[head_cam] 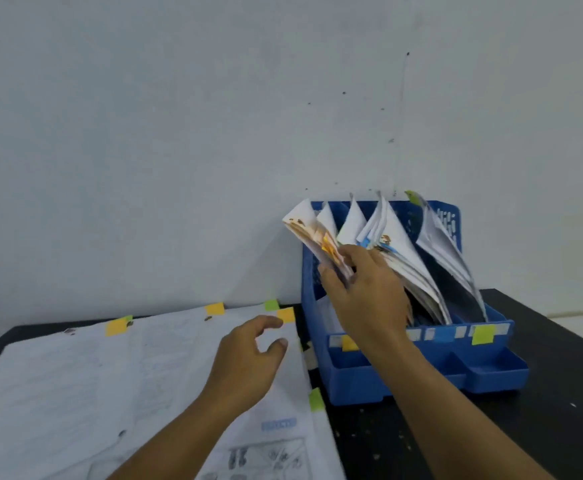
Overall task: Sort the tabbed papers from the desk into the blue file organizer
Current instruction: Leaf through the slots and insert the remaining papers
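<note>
Here, at the left, loose papers (117, 386) lie spread over the dark desk (560, 358), reaching from the left edge almost to the organizer. Orange tabs (118, 326) and green ones (271, 304) stick out along their far edge, and another green tab (316, 399) pokes from their right side. Print and small drawings show on the nearest sheet, too blurred to read.

The left hand (248, 362) hovers above the right part of these papers, fingers loosely curled with a gap between thumb and forefinger, holding nothing. Whether it touches the sheet beneath cannot be told.

Further right, the right hand (366, 292) reaches into the blue organizer (421, 382), which stands on the desk against the white wall (179, 133). Its thumb and fingers pinch a sheet with an orange tab (318, 237) at the organizer's left slot, the sheet tilted and leaning leftward over the rim. More papers (401, 251) stand fanned in the slots to its right, one with a green tab (413, 196) at the top. Orange and green markers (483, 335) sit on the organizer's front ledge, above its shallow front trays.
</note>
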